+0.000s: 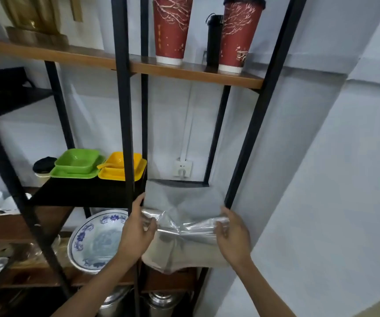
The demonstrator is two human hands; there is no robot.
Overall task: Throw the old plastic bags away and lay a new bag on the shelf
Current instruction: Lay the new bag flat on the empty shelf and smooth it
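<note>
We see the left hand (136, 229) pinching the left edge of a clear plastic bag (182, 216), and the right hand (232, 234) pinching its right edge, fingers closed on the film. The bag is stretched between them over the right bay of the black-framed shelf (125, 110), its far end lying toward the shelf's back edge.
</note>
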